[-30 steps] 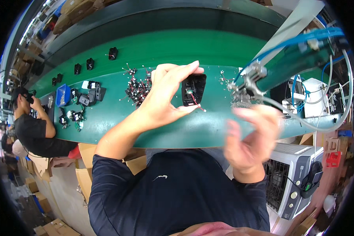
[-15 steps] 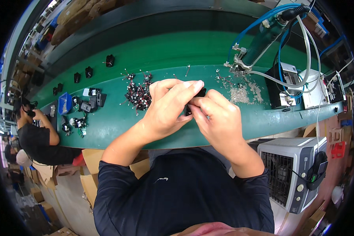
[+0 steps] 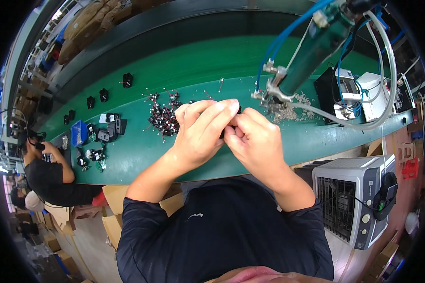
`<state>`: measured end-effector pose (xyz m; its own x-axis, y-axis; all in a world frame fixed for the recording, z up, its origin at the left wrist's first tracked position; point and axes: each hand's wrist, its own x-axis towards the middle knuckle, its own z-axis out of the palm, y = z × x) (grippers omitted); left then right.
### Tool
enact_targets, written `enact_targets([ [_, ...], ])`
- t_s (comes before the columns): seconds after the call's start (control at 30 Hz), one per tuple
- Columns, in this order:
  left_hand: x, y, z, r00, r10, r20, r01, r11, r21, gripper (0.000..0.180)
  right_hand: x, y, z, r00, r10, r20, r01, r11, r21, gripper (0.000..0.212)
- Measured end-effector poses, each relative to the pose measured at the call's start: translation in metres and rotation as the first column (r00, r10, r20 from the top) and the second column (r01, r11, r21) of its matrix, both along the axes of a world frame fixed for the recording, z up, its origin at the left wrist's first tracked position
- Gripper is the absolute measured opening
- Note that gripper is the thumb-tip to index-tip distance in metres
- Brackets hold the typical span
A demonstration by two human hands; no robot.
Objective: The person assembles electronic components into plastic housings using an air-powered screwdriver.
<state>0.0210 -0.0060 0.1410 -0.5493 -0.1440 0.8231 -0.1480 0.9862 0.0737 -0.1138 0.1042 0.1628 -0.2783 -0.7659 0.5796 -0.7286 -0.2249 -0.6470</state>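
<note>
Hands meet over green bench (image 3: 141, 155): left hand (image 3: 200, 132) and right hand (image 3: 255, 141) pinch one small black part (image 3: 237, 111), mostly hidden between fingers. Just beyond-left, heap of wired parts (image 3: 163, 115); beyond-right, hanging pneumatic tool (image 3: 300, 56); farther left, blue tray (image 3: 78, 132).

Camera: one head-worn fisheye view, the left of a side-by-side pair.
Direction: it looks steeply down over the person's chest onto the green table (image 3: 141, 155).
Nearness: close; the left hand (image 3: 200, 129) and right hand (image 3: 252, 141) sit at the picture's middle, forearms entering from below.
Reach: wide (straight edges bow toward the rim), taking in the hanging pneumatic tool (image 3: 307, 52) upper right and a co-worker (image 3: 47, 174) far left.
Shared ground: no second view to compare.
</note>
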Motion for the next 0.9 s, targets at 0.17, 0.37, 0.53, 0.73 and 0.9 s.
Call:
enact_targets([
  [0.17, 0.011, -0.018, 0.010, 0.970, 0.094, 0.225, -0.131, 0.979, 0.156, 0.094, 0.005, 0.009, -0.002, 0.987, -0.074, -0.142, 0.061, 0.993, -0.097, 0.016],
  [0.37, 0.042, -0.187, -0.034, 0.855, 0.309, 0.417, -0.495, 0.727, 0.476, 0.088, 0.002, 0.031, -0.078, 0.999, 0.000, -0.039, 0.011, 0.957, 0.290, 0.010],
  [0.53, 0.057, -0.277, -0.071, 0.675, 0.265, 0.688, -0.629, 0.693, 0.351, 0.083, -0.028, 0.055, -0.139, 0.989, -0.124, -0.081, 0.148, 0.864, 0.482, 0.009],
  [0.73, 0.048, -0.311, -0.110, 0.567, 0.245, 0.786, -0.723, 0.607, 0.332, 0.089, -0.076, 0.074, -0.145, 0.900, -0.421, -0.112, 0.428, 0.808, 0.404, 0.010],
  [0.9, 0.088, -0.280, -0.085, 0.656, 0.414, 0.631, -0.685, 0.678, 0.267, 0.083, -0.116, 0.061, -0.140, 0.799, -0.597, -0.070, 0.580, 0.736, 0.348, 0.018],
])
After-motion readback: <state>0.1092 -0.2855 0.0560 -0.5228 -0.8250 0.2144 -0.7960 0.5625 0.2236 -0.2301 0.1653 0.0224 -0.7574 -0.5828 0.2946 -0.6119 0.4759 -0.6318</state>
